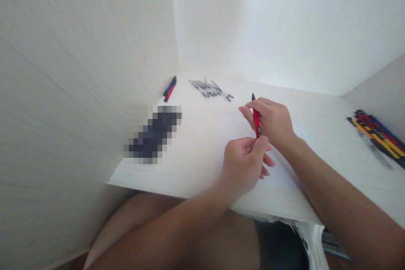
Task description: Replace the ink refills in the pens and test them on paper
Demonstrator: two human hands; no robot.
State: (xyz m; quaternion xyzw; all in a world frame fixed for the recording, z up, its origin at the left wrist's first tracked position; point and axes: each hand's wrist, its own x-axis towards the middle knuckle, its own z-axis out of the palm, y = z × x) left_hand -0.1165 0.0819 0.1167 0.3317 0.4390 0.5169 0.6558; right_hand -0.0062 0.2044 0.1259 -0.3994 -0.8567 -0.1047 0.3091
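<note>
You are holding a slim, glossy red pen with black ends (256, 120) between both hands, over a smooth, flat sheet of white paper (229, 126). The paper lies on a whitish desk (196, 143) with faint grain lines, and pale, finely streaked panels (253, 21) stand around it. Beyond your hands, a loose heap of thin, straight silvery rods with dark ends (207, 88) lies crisscrossed. By the left panel sit a dark-tipped blue pen (168, 87) and a red pen (170, 92), side by side; nearer to you is a dark, pixelated shape (155, 135), too blocked out to identify. At the far right, a bundle of long red, yellow, blue and black pieces (379, 135) lies blurred.

Your left hand (242, 160) reaches in from below, its thumb and forefinger pinched on the near end of the pen, the other fingers loosely curled and spread. Your right hand (274, 120) comes from the lower right, wrist bent, its fingers closed on the upper barrel, so the far black tip sticks out past them, tilted slightly left.
</note>
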